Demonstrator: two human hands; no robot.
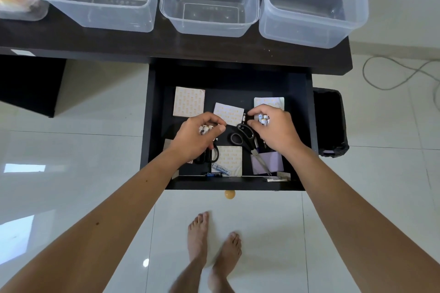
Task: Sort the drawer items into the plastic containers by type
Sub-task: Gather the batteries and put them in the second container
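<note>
Head view shows both hands gathering small white batteries, likely so one type goes out together. Left hand (202, 137) curls its grip around a few (205, 129); right hand (273, 128) clamps others (263, 119) while pinching one more. Both hover palm-down over the open drawer (154, 126), clear containers (209, 0) waiting on the surface (71, 38) beyond.

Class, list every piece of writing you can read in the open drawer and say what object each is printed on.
"TEKNOX": on the blue-and-white battery by the drawer's front edge.
"Penonsing", roughly; small, uncertain: on the dark battery beside it.
Pale print on the square pads: too faint to read.
</note>
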